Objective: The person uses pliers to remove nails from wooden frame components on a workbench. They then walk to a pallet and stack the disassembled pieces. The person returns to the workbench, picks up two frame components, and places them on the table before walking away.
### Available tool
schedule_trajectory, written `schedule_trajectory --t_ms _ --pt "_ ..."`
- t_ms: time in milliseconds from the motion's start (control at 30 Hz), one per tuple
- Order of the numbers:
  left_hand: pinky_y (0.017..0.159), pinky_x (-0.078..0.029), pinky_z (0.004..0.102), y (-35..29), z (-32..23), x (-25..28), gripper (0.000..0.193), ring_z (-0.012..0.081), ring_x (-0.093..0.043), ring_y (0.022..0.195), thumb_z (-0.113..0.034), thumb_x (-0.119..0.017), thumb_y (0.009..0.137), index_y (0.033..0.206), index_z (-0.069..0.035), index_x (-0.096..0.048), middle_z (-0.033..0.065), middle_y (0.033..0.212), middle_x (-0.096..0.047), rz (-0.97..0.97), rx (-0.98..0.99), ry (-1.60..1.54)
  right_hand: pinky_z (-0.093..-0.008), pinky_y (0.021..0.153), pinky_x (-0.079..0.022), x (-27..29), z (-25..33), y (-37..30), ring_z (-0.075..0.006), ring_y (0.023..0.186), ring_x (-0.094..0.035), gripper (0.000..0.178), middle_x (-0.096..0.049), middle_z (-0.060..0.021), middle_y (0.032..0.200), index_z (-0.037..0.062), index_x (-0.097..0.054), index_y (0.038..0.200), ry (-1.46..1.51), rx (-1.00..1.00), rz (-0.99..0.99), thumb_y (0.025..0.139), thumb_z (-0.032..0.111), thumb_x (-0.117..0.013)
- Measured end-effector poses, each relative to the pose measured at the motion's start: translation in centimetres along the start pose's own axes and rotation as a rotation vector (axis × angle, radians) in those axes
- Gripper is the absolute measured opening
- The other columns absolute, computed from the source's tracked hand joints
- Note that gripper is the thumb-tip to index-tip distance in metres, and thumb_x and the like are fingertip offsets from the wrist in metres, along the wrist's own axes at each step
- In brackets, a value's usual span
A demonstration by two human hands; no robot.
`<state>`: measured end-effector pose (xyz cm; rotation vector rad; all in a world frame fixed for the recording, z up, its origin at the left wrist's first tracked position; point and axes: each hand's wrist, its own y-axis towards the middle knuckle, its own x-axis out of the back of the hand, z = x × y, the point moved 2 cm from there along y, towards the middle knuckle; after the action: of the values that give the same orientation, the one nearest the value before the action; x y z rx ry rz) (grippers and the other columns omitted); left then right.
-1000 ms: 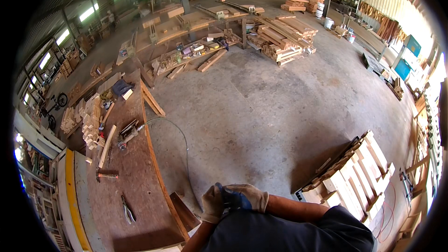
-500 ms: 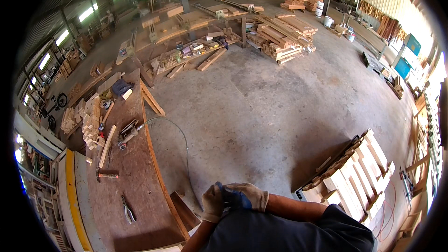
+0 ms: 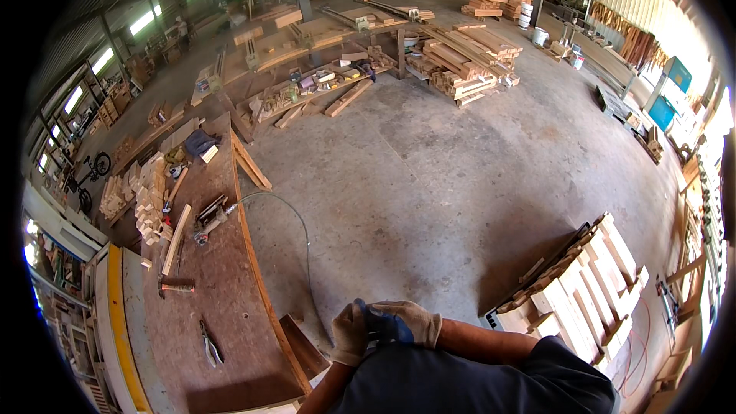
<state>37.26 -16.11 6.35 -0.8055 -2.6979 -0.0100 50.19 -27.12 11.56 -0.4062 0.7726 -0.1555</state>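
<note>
Both my hands wear pale work gloves with blue palms and meet close in front of my dark shirt. My left hand (image 3: 350, 335) is closed, its fingers curled against the other glove. Pressed to it from the right, my right hand (image 3: 406, 322) has its fingers bent inward. Whether anything lies between the gloves is hidden. To the left, a brown workbench (image 3: 222, 291) carries pliers (image 3: 210, 344), a hammer (image 3: 177, 287), a long wood strip (image 3: 177, 241) and an air nailer (image 3: 214, 218) with a hose (image 3: 305, 241) running off the bench edge.
A pile of small wood blocks (image 3: 149, 199) lies along the bench's far left. Stacked wooden pieces (image 3: 586, 291) stand on the floor at my right. Farther off are a long cluttered worktable (image 3: 330, 34) and a lumber stack (image 3: 464, 57). Grey concrete floor (image 3: 399, 199) stretches between them.
</note>
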Motion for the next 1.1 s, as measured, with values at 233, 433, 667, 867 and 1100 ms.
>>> schedule_trajectory --t_ms 233,433,667,867,1100 --pt "0.054 -0.043 0.0339 0.2 1.0 -0.2 0.042 0.0089 -0.049 0.06 -0.025 -0.051 0.106 0.075 0.001 -0.06 0.003 0.062 -0.058 -0.014 -0.053 0.041 -0.0406 0.106 -0.053 1.3 -0.8 0.3 -0.0266 0.124 -0.063 0.057 -0.062 -0.0158 0.138 -0.0002 -0.053 0.144 -0.454 0.296 0.086 0.09 0.008 -0.071" --pt "0.054 -0.044 0.0337 0.1 1.2 -0.2 0.043 0.0085 -0.05 0.06 -0.027 -0.051 0.106 0.074 0.001 -0.06 0.0033 0.061 -0.058 -0.018 -0.067 0.06 -0.0382 0.102 -0.056 1.7 -0.9 0.5 -0.022 0.121 -0.064 0.058 -0.061 -0.0145 0.139 -0.0026 -0.054 0.142 -0.788 0.498 0.105 0.087 -0.007 -0.071" --pt "0.055 -0.048 0.0342 0.1 1.3 -0.3 0.044 0.011 -0.057 0.059 -0.028 -0.051 0.107 0.075 0.001 -0.061 0.0071 0.063 -0.063 0.005 -0.009 -0.005 -0.0396 0.104 -0.055 0.8 -0.2 -0.1 -0.0232 0.122 -0.064 0.051 -0.061 -0.0145 0.139 -0.0036 -0.055 0.14 -0.692 0.43 0.088 0.092 -0.003 -0.068" --pt "0.055 -0.047 0.0341 0.0 0.7 -0.1 0.044 0.0108 -0.056 0.059 -0.028 -0.051 0.107 0.075 0.001 -0.061 0.0065 0.062 -0.062 -0.003 -0.026 0.021 -0.0439 0.108 -0.052 -0.9 0.7 -0.8 -0.0266 0.125 -0.062 0.042 -0.06 -0.0142 0.139 -0.0033 -0.052 0.142 -0.206 0.09 -0.004 0.103 0.011 -0.057" --pt "0.055 -0.047 0.0343 0.1 1.2 -0.2 0.044 0.011 -0.056 0.059 -0.028 -0.05 0.107 0.076 0.001 -0.062 0.0067 0.062 -0.062 0.008 -0.033 0.042 -0.0451 0.107 -0.053 0.0 0.2 -0.5 -0.0276 0.125 -0.062 0.044 -0.057 -0.0149 0.142 -0.0036 -0.05 0.144 -0.323 0.16 0.065 0.103 0.009 -0.057"
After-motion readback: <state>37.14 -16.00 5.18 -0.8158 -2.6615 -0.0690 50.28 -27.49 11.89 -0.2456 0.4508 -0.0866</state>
